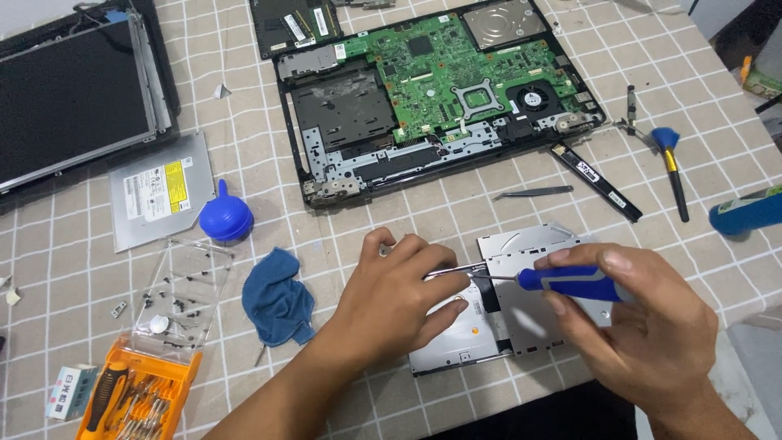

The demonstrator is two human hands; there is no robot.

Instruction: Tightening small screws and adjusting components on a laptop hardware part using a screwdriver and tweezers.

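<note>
My right hand (643, 326) grips a blue-handled screwdriver (570, 283), its thin shaft pointing left onto a flat silver metal drive unit (521, 253) lying on the checked tablecloth. My left hand (391, 297) rests palm-down on the unit's left part, fingers curled around the shaft near its tip. The tip itself is hidden by my fingers.
An opened laptop base with a green circuit board (440, 73) lies ahead, a detached screen panel (69, 98) far left, a silver optical drive (155, 195), a blue air blower (226, 217), a blue cloth (277, 297), an orange tool case (142, 391), tweezers (533, 193), and a brush (672, 167).
</note>
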